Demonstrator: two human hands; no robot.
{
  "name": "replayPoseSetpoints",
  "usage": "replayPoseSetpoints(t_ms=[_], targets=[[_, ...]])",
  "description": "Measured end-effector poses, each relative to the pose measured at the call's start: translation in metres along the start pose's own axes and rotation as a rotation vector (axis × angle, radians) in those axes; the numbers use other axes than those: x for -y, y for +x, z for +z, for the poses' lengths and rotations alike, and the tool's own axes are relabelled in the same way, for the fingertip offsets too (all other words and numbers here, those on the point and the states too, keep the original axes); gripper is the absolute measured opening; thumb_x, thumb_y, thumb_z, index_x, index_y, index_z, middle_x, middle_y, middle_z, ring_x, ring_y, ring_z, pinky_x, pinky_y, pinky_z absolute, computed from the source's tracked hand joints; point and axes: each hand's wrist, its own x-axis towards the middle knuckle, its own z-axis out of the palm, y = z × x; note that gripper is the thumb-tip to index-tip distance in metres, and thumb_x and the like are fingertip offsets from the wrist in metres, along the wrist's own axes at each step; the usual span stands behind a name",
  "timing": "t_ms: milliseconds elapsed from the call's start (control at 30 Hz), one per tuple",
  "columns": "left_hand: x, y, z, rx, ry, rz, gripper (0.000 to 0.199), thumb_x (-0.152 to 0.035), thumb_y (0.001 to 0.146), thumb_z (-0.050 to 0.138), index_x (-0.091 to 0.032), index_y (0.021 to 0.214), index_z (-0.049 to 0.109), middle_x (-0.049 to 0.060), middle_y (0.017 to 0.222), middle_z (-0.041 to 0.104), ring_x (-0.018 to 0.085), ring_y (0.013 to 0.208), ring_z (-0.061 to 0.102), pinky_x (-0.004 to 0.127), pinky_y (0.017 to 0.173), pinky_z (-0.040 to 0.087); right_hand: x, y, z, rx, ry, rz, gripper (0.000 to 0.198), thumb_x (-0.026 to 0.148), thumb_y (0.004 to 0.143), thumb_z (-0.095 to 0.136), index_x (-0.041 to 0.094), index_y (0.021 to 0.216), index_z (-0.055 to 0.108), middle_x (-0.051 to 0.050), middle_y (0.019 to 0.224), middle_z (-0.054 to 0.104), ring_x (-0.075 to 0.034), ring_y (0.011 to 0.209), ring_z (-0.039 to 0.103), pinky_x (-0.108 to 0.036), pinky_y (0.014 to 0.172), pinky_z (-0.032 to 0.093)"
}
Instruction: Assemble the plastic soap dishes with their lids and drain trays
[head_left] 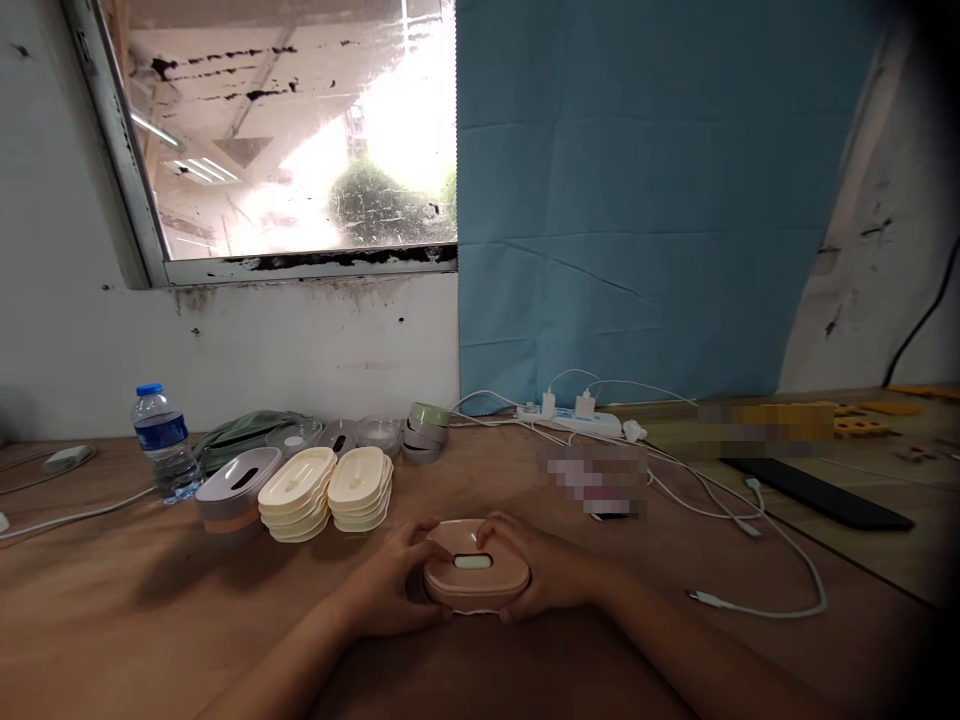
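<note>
Low in the middle of the view, a pink oval lidded box with a slot in its top is gripped from both sides. A pale piece shows inside the slot. My left hand wraps the box's left side, one finger reaching over the lid near the slot. On the right side my right hand holds it, fingers bent over the lid and thumb at the lower front edge. The underside is hidden.
Left of the hands stand stacked cream lids, a second cream stack, and mauve boxes. Beyond are a water bottle and stacked grey and green rings. Right lie white cables, a power strip and a black slab.
</note>
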Motion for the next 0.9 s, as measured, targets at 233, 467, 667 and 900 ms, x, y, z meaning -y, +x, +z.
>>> replayPoseSetpoints(t_ms=[233, 467, 667, 900], targets=[[0.004, 0.018, -0.027, -0.360, 0.216, 0.132, 0.025, -0.024, 0.076, 0.048, -0.020, 0.100, 0.054, 0.008, 0.096, 0.059, 0.023, 0.094, 0.050, 0.036, 0.087, 0.035, -0.001, 0.001, 0.002, -0.042, -0.005, -0.055, 0.061, 0.032, 0.048, 0.074, 0.027, 0.101, 0.046, -0.001, 0.106, 0.044, -0.023, 0.100, 0.043, -0.033, 0.086, 0.037], [0.073, 0.103, -0.077, -0.557, 0.378, -0.313, 0.024, -0.012, 0.071, 0.044, -0.012, 0.094, 0.052, 0.015, 0.091, 0.060, 0.027, 0.092, 0.053, 0.037, 0.083, 0.037, -0.003, 0.001, 0.003, -0.041, -0.011, -0.059, 0.062, 0.031, 0.048, 0.074, 0.027, 0.103, 0.045, -0.001, 0.107, 0.043, -0.022, 0.099, 0.044, -0.032, 0.086, 0.037], [0.108, 0.129, -0.081, -0.444, 0.300, -0.420, 0.035, -0.003, 0.064, 0.049, -0.017, 0.096, 0.052, 0.009, 0.079, 0.065, 0.022, 0.076, 0.059, 0.031, 0.073, 0.040, -0.007, 0.001, 0.005, -0.051, -0.013, -0.054, 0.064, 0.031, 0.046, 0.074, 0.026, 0.103, 0.045, -0.001, 0.107, 0.043, -0.022, 0.100, 0.043, -0.031, 0.086, 0.036], [0.113, 0.129, -0.086, -0.489, 0.175, -0.392, 0.031, -0.003, 0.065, 0.049, -0.022, 0.088, 0.053, 0.002, 0.066, 0.064, 0.016, 0.064, 0.058, 0.024, 0.064, 0.041, 0.000, -0.001, 0.002, -0.051, 0.003, -0.031, 0.061, 0.032, 0.049, 0.073, 0.027, 0.102, 0.045, -0.002, 0.107, 0.044, -0.022, 0.099, 0.045, -0.032, 0.086, 0.037]])
